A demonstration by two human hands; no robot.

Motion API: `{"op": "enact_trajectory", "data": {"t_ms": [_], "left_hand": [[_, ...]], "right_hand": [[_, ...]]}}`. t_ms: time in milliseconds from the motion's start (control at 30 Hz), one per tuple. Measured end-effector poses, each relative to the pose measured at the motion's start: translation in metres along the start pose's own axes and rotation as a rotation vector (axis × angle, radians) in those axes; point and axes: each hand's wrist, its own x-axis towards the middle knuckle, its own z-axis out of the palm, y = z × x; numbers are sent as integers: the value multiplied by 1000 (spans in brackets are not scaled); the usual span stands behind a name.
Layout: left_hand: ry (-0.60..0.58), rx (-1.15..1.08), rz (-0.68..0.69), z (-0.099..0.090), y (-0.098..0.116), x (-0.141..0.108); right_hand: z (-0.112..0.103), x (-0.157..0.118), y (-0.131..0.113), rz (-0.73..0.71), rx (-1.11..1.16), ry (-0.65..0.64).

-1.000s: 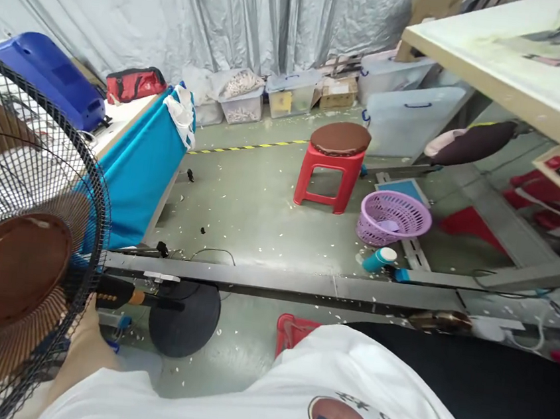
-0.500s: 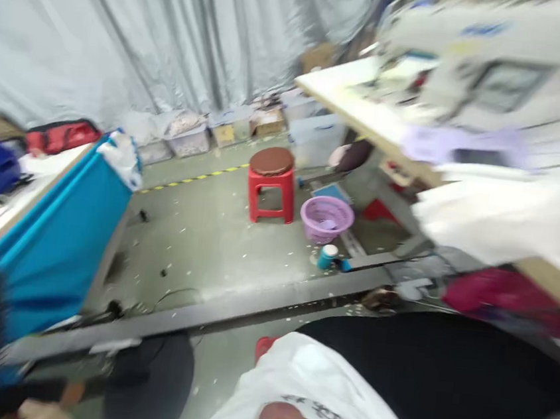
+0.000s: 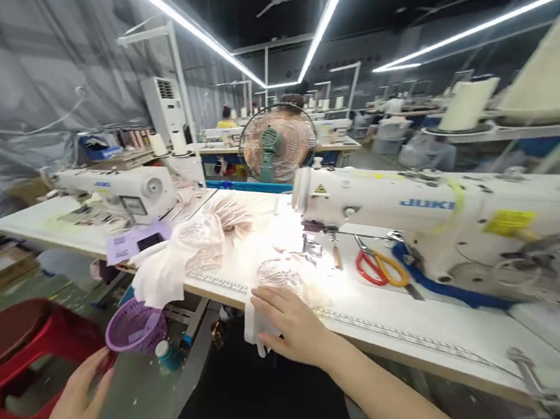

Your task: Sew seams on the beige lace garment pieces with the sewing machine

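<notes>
Left hand [image 3: 80, 392]: hung unclenched and bare, near the red stool [image 3: 57, 336].
Right hand [image 3: 297, 328]: rested on white cloth [image 3: 251, 330]; grip could not be told.
White cloth: hung over the tabletop [image 3: 375, 304] edge.

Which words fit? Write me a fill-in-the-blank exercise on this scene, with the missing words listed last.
White fabric over the edge of the table is touched by the ____.
The scissors have one orange handle and one ____ handle.
The nearest sewing machine bears the blue letters ____.
The teal bottle near the purple basket has a ____ cap.

Missing words: right hand; red; JUKI; white.
</notes>
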Motion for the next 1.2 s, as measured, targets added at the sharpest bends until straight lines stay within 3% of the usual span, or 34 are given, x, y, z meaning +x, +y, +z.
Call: {"op": "enact_trajectory", "data": {"t_ms": [67,133,200,267,367,433,533,667,767,867,967,1100,1200], "left_hand": [[-22,-81,308,3,64,56],[9,-135,622,7,137,93],[-60,-212,878,14,208,115],[-178,-334,1043,26,268,128],[-285,-409,1255,54,335,146],[-306,-294,1374,75,364,162],[-308,2,1441,101,385,189],[-428,189,1364,116,382,214],[-393,85,1417,123,375,226],[-300,-117,1572,134,371,238],[-381,-331,1656,143,374,249],[-630,-261,1404,146,382,249],[-680,-215,1304,148,384,240]], "right_hand": [[-19,-16,5,48,132,83],[-35,-37,16,144,165,96],[-46,-57,30,271,144,90],[-50,-70,43,374,115,81],[-48,-78,56,451,123,55],[-45,-77,61,473,150,28],[-45,-71,64,472,162,-7],[-52,-62,73,490,198,-116],[-56,-49,86,532,178,-288],[-54,-31,96,572,184,-524],[-45,-14,99,552,315,-688],[-33,-3,95,494,462,-700],[-35,0,93,498,489,-734]]}}
